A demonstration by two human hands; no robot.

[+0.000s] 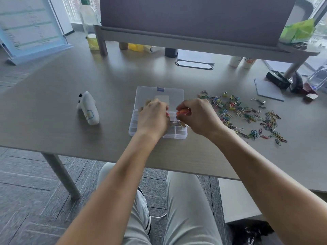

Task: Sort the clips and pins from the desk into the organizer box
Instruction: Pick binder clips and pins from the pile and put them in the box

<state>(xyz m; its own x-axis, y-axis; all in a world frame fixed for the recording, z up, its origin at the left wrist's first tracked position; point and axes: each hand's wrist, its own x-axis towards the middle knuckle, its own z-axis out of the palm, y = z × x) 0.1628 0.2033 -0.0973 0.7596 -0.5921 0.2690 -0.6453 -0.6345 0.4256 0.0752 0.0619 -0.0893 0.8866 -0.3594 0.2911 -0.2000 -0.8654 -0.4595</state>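
Box: we have the clear plastic organizer box (pixel 178 132) open in the middle of the grey desk (pixel 53 112), its transparent lid (pixel 160 93) laid back flat behind the tray of small compartments.

Left hand: our left hand (pixel 153 117) hovers over the left half of the tray with its fingers curled under; a speck of red shows at the fingertips, but we cannot tell what, if anything, it pinches.

Right hand: our right hand (pixel 196 117) hangs over the right half of the tray and pinches a small orange-red clip (pixel 183 112) between thumb and fingers, just above the compartments.

Already sorted: we see a few metal clips (pixel 177 123) lying in one compartment near the middle right of the tray. The compartments along the front and left edges look bare; those under our hands are hidden.

Still to sort: a wide scatter of multicoloured paper clips and small binder clips (pixel 247 115) lies on the desk to the right of the box, near it but apart. We cannot pick out pins among them at this size.

Progress: we judge the task to be at an early stage, with only a handful placed and nearly the whole pile left.

Step in hand: we judge that the orange-red clip is about to go into a compartment.

Elsewhere: a white handheld controller (pixel 88 107) lies to the left of the box.
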